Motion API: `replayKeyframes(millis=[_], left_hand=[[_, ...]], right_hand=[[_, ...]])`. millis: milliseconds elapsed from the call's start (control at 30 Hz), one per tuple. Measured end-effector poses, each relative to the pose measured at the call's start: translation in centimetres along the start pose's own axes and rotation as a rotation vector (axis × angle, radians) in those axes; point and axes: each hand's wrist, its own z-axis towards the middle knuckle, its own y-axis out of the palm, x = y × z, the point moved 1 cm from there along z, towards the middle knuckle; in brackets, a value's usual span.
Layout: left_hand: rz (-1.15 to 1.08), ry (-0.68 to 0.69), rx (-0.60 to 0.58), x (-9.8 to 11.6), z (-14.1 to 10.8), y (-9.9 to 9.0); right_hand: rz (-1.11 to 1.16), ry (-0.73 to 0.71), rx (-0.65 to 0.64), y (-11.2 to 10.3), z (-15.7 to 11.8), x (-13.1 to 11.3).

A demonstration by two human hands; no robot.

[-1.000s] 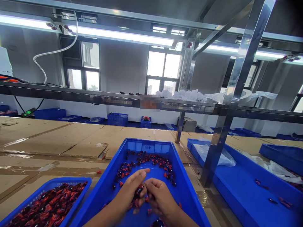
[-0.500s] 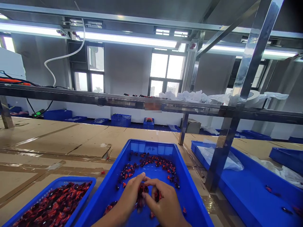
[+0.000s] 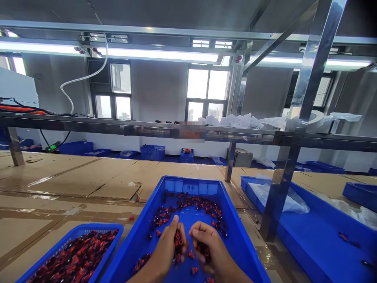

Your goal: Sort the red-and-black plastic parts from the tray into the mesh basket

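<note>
We see the left hand point(image 3: 167, 247) and right hand point(image 3: 207, 245) curled low inside the blue tray point(image 3: 191, 186); each grips small red-black parts point(image 3: 177, 243), their shapes hard to make out; forearms cut off by the frame.

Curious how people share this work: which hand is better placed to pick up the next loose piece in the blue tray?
Probably the right hand: a loose red piece lies just beside its fingers, while the left hand is curled around a red-and-black piece. It's close, though; the right hand also seems to hold something.

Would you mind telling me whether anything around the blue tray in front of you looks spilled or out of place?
Yes: a small red piece lies on the cardboard bench top, outside the blue plastic tray and to its left, apart from the others, so it looks dropped.
</note>
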Motion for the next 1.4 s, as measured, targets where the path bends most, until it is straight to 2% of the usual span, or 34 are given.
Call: replayKeyframes(millis=[200,267,333,467,633,867,1000,1200,1400], left_hand=[[0.07,0.001,0.069,-0.4,0.1,-0.4],[0.066,0.006,0.062,-0.5,0.1,-0.4],[0.037,-0.004,0.053,-0.8,0.1,-0.3],[-0.021,-0.09,0.014,-1.0,-0.3,0.4],[-0.016,-0.218,-0.028,-0.1,-1.1,1.4],[-0.006,-0.206,0.01,0.1,-1.0,1.5],[0.005,-0.183,-0.014,-0.1,-0.9,1.3],[-0.01,-0.271,-0.012,0.1,-1.2,1.1],[0.004,-0.188,0.006,0.0,-1.1,1.0]], right_hand=[[-0.792,-0.375,0.162,0.9,-0.6,-0.4],[-0.963,-0.42,0.178,1.0,-1.0,-0.6],[-1.034,-0.456,0.158,0.9,-1.3,-0.6],[-1.12,-0.502,0.078,0.8,-1.4,-0.8],[-1.159,-0.476,-0.017,0.9,-1.8,-1.5],[-1.084,-0.43,-0.05,1.4,-2.3,-2.1],[-1.024,-0.452,-0.083,1.8,-2.5,-2.7],[-0.924,-0.495,-0.013,1.8,-2.3,-2.3],[-1.032,-0.678,0.01,1.7,-2.0,-1.3]])
